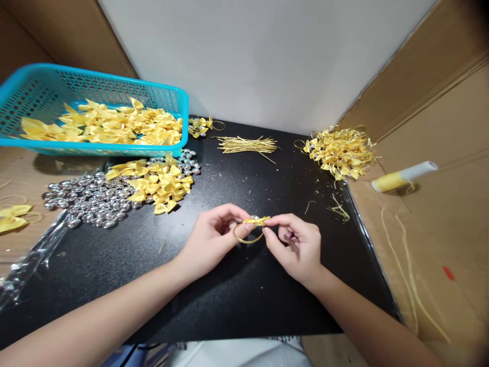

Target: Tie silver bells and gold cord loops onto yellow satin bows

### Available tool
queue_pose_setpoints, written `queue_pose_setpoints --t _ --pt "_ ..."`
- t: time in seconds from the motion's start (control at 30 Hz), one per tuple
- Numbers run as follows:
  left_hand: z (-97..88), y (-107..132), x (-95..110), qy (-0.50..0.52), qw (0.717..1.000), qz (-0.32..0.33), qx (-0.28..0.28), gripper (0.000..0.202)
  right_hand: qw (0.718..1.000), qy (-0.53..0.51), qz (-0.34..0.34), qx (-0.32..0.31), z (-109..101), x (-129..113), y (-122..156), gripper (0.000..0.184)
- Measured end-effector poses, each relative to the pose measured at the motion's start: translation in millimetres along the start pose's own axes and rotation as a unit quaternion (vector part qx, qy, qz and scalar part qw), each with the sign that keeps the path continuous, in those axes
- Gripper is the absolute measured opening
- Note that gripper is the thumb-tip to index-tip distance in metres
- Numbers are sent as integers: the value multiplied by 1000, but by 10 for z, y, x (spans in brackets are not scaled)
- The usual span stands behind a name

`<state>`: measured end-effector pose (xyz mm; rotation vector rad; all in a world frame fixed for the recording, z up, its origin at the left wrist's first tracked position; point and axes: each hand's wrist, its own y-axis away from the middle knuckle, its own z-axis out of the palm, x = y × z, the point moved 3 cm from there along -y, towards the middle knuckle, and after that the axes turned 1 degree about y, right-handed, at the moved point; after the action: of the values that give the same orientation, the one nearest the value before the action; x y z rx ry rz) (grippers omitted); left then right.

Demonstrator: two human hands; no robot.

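Observation:
Over the middle of the black table, my left hand (217, 234) pinches a small yellow ribbon bow (256, 221) between thumb and fingers. A loop of gold cord (248, 241) hangs from the bow, and a silvery bead seems to sit at its top. My right hand (296, 242) has its index fingertip on the bow's right end, its thumb just below by the cord. The exact grip of the right fingertips is too small to make out. Left of my hands lie loose yellow bows (162, 183) and a pile of silver bells or beads (101, 199).
A turquoise basket (114, 147) of yellow bows stands at the back left. Cut gold cords (246, 145) lie behind my hands. Looped bows form a heap (340, 152) at the back right, near a white-and-yellow tube (405, 176). Cardboard (439, 244) borders the right side.

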<state>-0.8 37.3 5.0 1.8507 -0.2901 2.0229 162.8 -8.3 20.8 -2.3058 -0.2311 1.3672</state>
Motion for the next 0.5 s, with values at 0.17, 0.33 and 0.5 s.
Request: queue_pose_setpoints --t 0.17,0.33,0.5 --pt "-9 38 1 -72 997 29 3 23 1000 21 0 -12 38 6 -6 7" --pt "4 51 22 -106 993 49 0 21 996 -18 76 -44 65 25 -27 6" --pt "4 38 33 -124 990 70 -8 19 984 -69 148 -68 72 46 -51 8"
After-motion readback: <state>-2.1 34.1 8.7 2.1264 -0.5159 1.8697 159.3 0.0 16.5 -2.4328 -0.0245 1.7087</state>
